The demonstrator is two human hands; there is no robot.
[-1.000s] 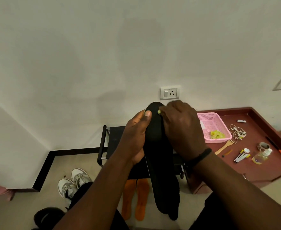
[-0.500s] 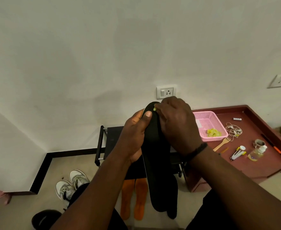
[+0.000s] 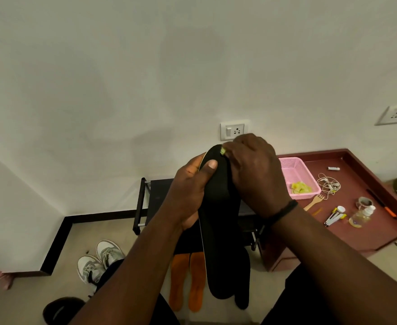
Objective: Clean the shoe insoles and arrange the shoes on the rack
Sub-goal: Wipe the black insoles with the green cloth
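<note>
I hold a long black insole (image 3: 218,242) upright in front of me. My left hand (image 3: 188,193) grips its upper part, thumb across the front. My right hand (image 3: 253,174) presses a small yellow-green cloth (image 3: 222,150) against the insole's top end; most of the cloth is hidden under my fingers. A second black insole (image 3: 243,277) hangs just behind the first. Two orange insoles (image 3: 188,282) lie on the floor below. The black shoe rack (image 3: 143,202) stands against the wall behind my hands. A pair of grey-white sneakers (image 3: 99,261) sits on the floor at left.
A low maroon table (image 3: 361,235) at right carries a pink basket (image 3: 293,167) with a yellow cloth, a wooden fork (image 3: 313,201), earphones (image 3: 328,184), a small clear bottle (image 3: 361,215) and small tools. A dark round object (image 3: 61,310) lies at the bottom left.
The view shifted slightly left and down. My right hand stays at the insole's top end with the cloth, moving only slightly; my left grip is unchanged.
</note>
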